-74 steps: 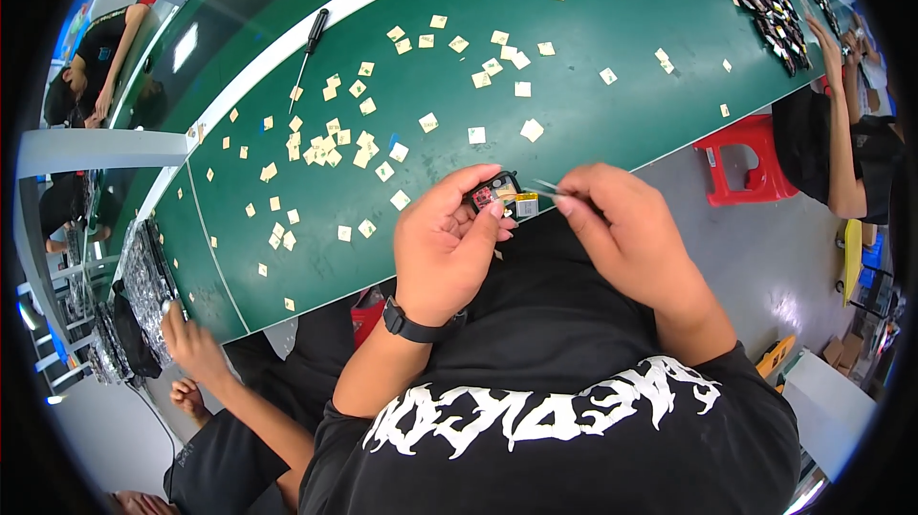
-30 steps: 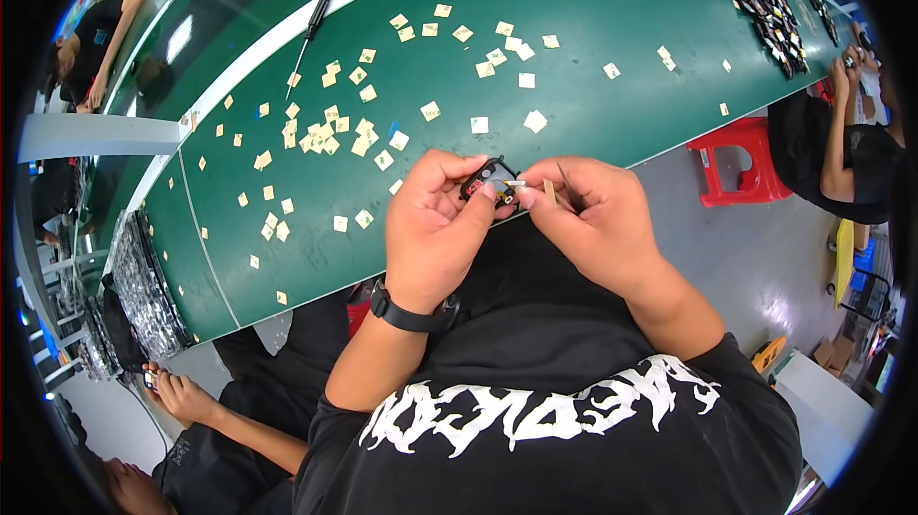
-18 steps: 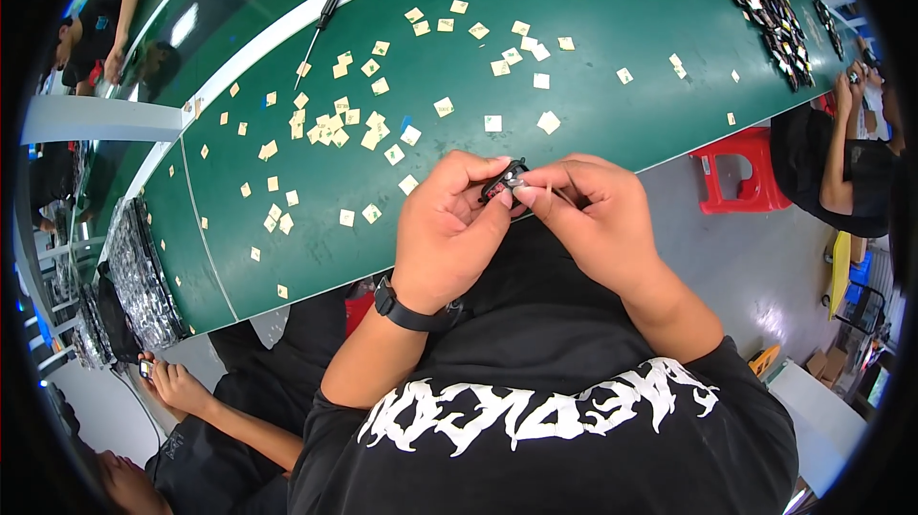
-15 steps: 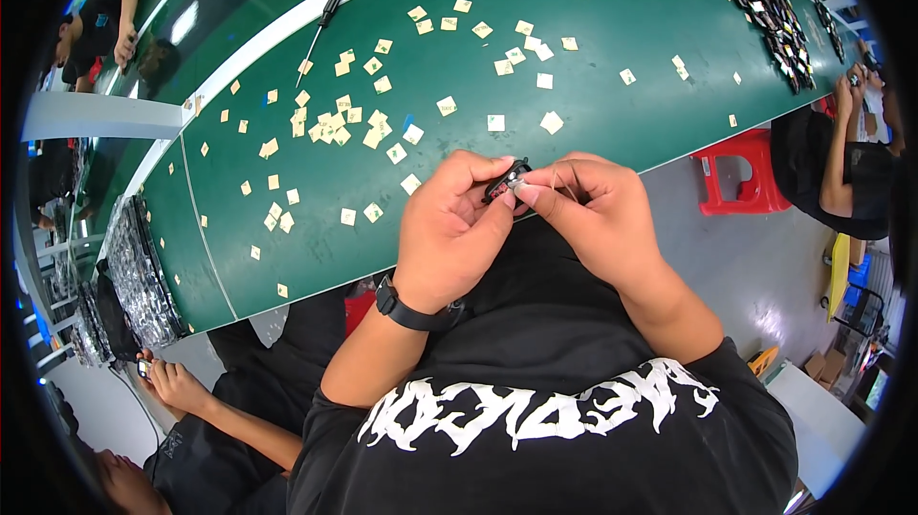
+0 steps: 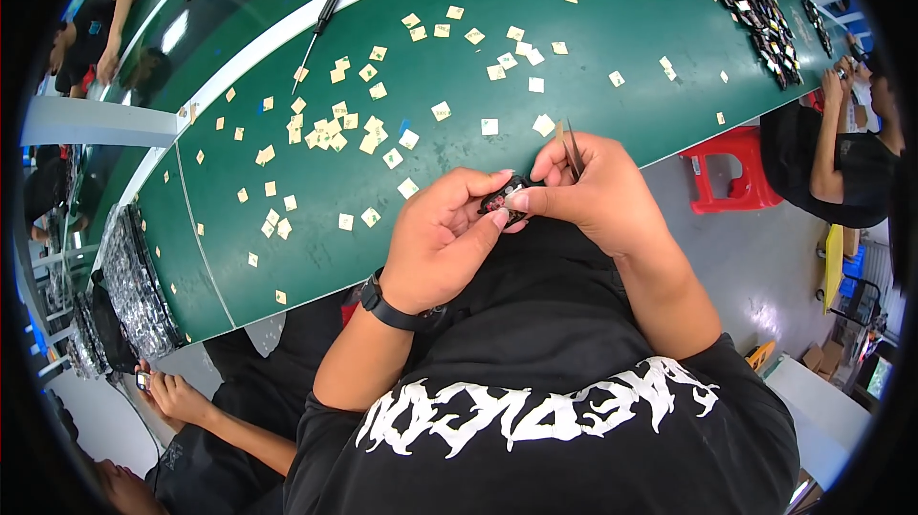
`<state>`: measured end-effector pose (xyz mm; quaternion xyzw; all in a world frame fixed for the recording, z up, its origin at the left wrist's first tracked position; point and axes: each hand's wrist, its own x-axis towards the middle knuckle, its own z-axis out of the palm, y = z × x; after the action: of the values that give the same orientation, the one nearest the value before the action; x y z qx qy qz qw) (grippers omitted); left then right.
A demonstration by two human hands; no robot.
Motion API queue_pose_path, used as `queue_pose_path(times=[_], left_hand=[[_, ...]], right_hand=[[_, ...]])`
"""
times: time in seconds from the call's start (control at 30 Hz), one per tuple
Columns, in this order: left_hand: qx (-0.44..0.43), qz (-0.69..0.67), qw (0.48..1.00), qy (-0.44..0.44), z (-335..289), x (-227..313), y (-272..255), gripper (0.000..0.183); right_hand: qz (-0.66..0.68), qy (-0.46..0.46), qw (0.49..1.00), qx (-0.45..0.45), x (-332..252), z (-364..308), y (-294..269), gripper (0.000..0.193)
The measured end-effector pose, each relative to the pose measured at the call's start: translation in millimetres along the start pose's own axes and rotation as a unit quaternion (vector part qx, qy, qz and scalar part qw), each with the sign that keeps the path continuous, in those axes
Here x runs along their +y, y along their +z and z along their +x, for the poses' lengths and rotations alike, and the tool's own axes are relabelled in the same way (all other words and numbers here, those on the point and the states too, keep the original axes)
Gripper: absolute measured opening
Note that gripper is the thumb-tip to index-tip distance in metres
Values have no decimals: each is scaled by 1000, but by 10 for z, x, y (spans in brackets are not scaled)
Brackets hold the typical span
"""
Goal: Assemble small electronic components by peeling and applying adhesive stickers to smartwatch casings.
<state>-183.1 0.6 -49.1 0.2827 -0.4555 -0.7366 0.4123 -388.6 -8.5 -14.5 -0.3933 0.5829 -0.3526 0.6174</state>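
My left hand (image 5: 432,249), with a black band on its wrist, is closed around a small black oval device (image 5: 495,200), pinched between thumb and fingers just past the table's near edge. Reddish and pale parts show on the device's face; its exact kind is unclear. Over it, the thumb of my right hand (image 5: 601,192) presses on that face. A thin pair of tweezers (image 5: 574,153) is tucked in my right hand, its tips pointing up and away from the device. My fingers hide part of the device.
Many small cream paper squares (image 5: 441,111) lie scattered over the green table (image 5: 497,156). A screwdriver (image 5: 327,13) lies at the far left, a heap of black devices (image 5: 762,22) at the far right. Silvery bags (image 5: 143,276) sit left. People sit on both sides; a red stool (image 5: 732,171) stands right.
My right hand has turned, bringing the tweezers upright, and its thumb has come down onto the device. The device's face is tilted more toward me. My left hand keeps its hold.
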Motion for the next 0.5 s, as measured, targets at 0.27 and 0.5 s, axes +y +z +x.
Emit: queue_pose_path(times=[0.27,0.5], left_hand=[[47,-64,997,3,65,38,75,34],[61,237,968,52,-69,76,175,41]], right_hand=[[22,-33,999,-7,17,-11,101,21],[61,9,997,-52,-99,-180,123,14]])
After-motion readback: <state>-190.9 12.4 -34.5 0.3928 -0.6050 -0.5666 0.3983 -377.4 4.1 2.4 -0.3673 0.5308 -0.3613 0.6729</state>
